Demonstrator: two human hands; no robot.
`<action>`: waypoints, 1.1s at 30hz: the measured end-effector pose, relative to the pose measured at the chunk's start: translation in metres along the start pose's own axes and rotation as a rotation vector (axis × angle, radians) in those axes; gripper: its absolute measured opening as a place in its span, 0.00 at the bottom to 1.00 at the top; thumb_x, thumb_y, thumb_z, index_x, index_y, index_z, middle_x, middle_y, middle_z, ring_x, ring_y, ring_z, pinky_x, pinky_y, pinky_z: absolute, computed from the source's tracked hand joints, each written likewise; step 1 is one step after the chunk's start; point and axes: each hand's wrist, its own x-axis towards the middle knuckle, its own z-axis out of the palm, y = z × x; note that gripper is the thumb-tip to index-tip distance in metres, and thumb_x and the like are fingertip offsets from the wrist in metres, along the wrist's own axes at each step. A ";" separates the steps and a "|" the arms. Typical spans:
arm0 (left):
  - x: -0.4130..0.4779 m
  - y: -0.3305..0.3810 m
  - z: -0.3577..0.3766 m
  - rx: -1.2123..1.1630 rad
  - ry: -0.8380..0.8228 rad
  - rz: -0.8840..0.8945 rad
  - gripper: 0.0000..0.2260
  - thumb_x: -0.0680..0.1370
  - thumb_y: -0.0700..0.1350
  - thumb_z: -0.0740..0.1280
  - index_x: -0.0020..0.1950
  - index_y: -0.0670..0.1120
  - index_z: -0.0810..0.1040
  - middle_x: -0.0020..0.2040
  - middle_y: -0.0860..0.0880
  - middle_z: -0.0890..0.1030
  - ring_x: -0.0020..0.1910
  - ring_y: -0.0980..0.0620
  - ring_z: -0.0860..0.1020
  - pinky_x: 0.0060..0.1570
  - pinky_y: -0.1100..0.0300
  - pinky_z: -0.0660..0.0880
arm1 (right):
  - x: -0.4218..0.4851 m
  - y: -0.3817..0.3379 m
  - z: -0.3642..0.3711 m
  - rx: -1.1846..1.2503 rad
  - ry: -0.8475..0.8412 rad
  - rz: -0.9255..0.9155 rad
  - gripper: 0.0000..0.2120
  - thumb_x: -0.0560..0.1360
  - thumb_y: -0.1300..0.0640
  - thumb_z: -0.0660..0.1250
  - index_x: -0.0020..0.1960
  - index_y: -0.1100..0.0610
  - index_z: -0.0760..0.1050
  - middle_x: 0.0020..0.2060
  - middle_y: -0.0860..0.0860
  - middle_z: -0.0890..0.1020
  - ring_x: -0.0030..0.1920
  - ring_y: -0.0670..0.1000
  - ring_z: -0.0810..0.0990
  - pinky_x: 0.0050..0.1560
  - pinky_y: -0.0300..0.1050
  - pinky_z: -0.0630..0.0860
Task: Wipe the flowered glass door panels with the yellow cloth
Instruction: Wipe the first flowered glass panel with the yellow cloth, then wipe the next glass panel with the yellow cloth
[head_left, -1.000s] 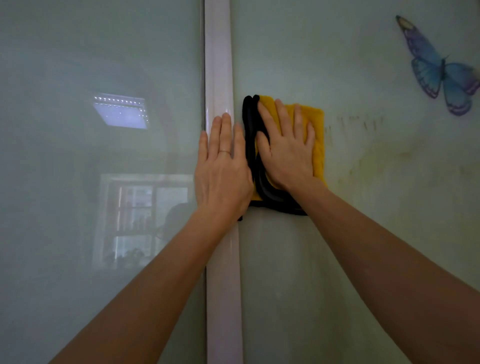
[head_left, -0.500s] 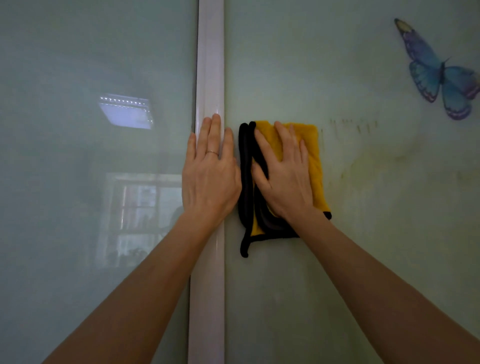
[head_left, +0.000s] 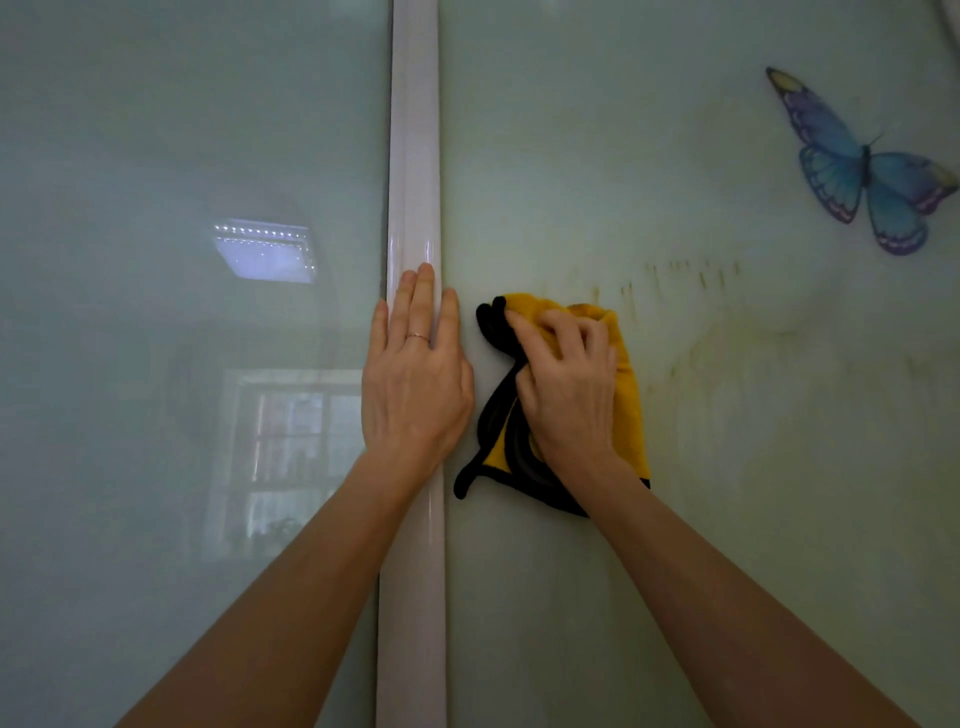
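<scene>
Both bare forearms are reaching forward and up from the lower corners, converging toward the middle. The left grip (head_left: 415, 384) is lying flat, with fingers straight, close together and pointing up. Just beside it, the right grip (head_left: 569, 395) is curling its fingers, bunching the yellow cloth (head_left: 628, 400) under the palm.

The 2 glass door panels are frosted, pale green and upright, meeting at a glossy white frame strip (head_left: 415, 130). The left panel (head_left: 156, 493) mirrors a square ceiling light and a window. The right panel (head_left: 753, 545) bears a blue and purple butterfly (head_left: 862, 161) at its upper right and yellow-brown streaks (head_left: 691, 275) and smudges. The yellow cloth (head_left: 628, 400), edged in black, lies bunched against the right panel near the strip, its top gathered under the curled fingers of the right hand (head_left: 569, 400), 1 black-trimmed corner trailing at lower left.
</scene>
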 end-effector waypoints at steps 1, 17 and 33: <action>0.000 0.000 0.000 0.005 -0.002 -0.002 0.26 0.78 0.43 0.52 0.75 0.37 0.70 0.78 0.36 0.64 0.78 0.38 0.62 0.76 0.43 0.56 | 0.004 0.002 -0.002 0.086 0.007 0.027 0.23 0.72 0.67 0.62 0.65 0.57 0.80 0.55 0.58 0.80 0.52 0.58 0.73 0.50 0.51 0.72; 0.001 0.000 -0.002 0.023 -0.064 -0.012 0.28 0.77 0.45 0.53 0.75 0.38 0.70 0.78 0.37 0.64 0.78 0.38 0.62 0.75 0.42 0.58 | 0.069 0.027 -0.015 0.706 -0.277 0.524 0.11 0.76 0.63 0.72 0.56 0.54 0.76 0.44 0.45 0.77 0.46 0.41 0.79 0.48 0.35 0.72; 0.001 -0.003 -0.002 -0.014 -0.131 0.056 0.25 0.82 0.60 0.55 0.80 0.58 0.63 0.80 0.32 0.55 0.81 0.36 0.51 0.78 0.40 0.50 | 0.064 0.006 -0.021 0.616 -0.272 0.502 0.16 0.78 0.64 0.65 0.58 0.50 0.62 0.41 0.43 0.77 0.38 0.47 0.76 0.39 0.44 0.69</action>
